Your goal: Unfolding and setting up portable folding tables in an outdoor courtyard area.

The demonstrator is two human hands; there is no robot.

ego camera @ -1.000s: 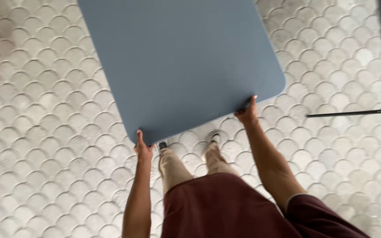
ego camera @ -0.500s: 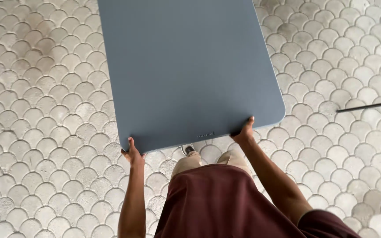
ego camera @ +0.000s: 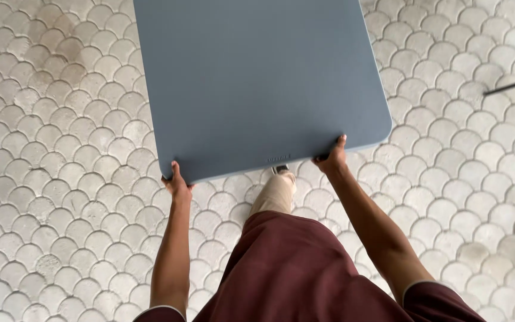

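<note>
The left hand (ego camera: 177, 183) is clamping the near edge of a large blue-grey board (ego camera: 257, 83) close to its left corner, thumb lying on top and fingers curled underneath. The right hand (ego camera: 331, 158) is pinching the same edge near the right corner in the same grip. The board is hanging flat above the scalloped tile floor (ego camera: 49, 179), ahead of the person's dark red clothing (ego camera: 293, 268).

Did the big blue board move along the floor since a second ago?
Yes. The blue board has moved over the scalloped floor tiles: the dark stained patch of tiles at upper left has come into view beside it. Both hands grip its near edge.
</note>
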